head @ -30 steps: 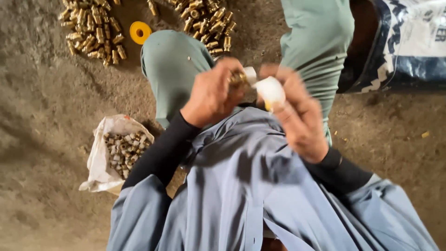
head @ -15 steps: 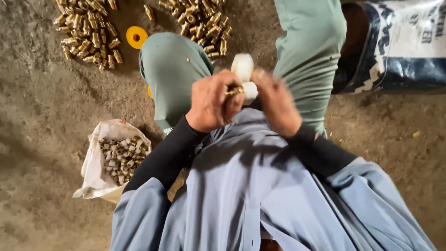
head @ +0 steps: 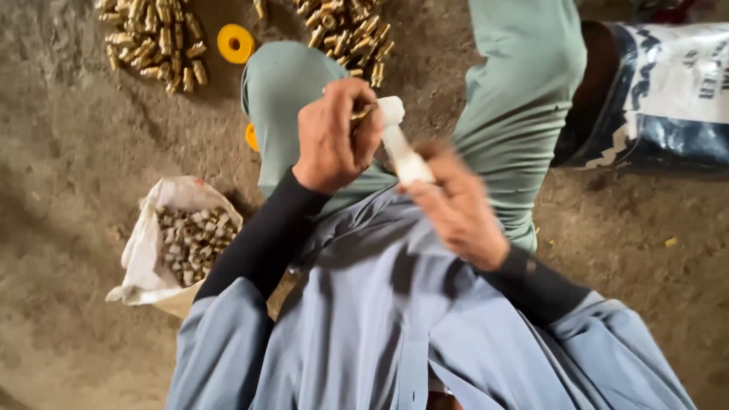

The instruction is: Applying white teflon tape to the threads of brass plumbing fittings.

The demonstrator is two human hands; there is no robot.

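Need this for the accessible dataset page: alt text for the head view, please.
Seen from above, a seated person's left hand grips a small brass fitting while the right hand pulls white tape off it. Brass fittings lie heaped on the dirt floor, beside a yellow ring and an open white bag.

White tape (head: 401,148) runs between the hands. The fittings (head: 152,38) on the brown floor (head: 68,152) are brass-gold, the ring (head: 235,43) yellow, the bag (head: 148,250) white, the trousers (head: 524,91) grey-green, the shirt (head: 380,326) grey-blue, the sleeves (head: 262,235) black.
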